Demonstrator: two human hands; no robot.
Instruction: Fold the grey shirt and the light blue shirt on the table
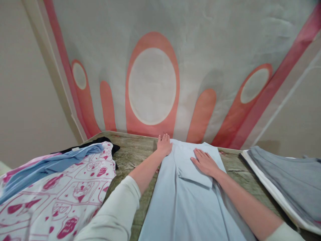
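On the bench (pixel 130 154), flat, released fingers (pixel 165 137) press pale-blue trousers (pixel 185 204) lying lengthwise down its middle: left hand (pixel 164 145) at the far edge, right hand (pixel 204 163) beside the pocket (pixel 194 175). Trousers smoothed, not folded across; loose heap (pixel 62 187) left, folded grey stack (pixel 288 180) right.

Pale blue garment (pixel 185 197), flat on table (pixel 130 154)

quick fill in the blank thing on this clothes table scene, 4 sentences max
1. The left hand and right hand lie flat on a light ____ garment.
2. That garment is spread on a ____ table.
3. The white cloth on the left bears a ____ print.
4. The folded stack on the right is ____ on top.

Missing words: blue; wooden; pink; grey
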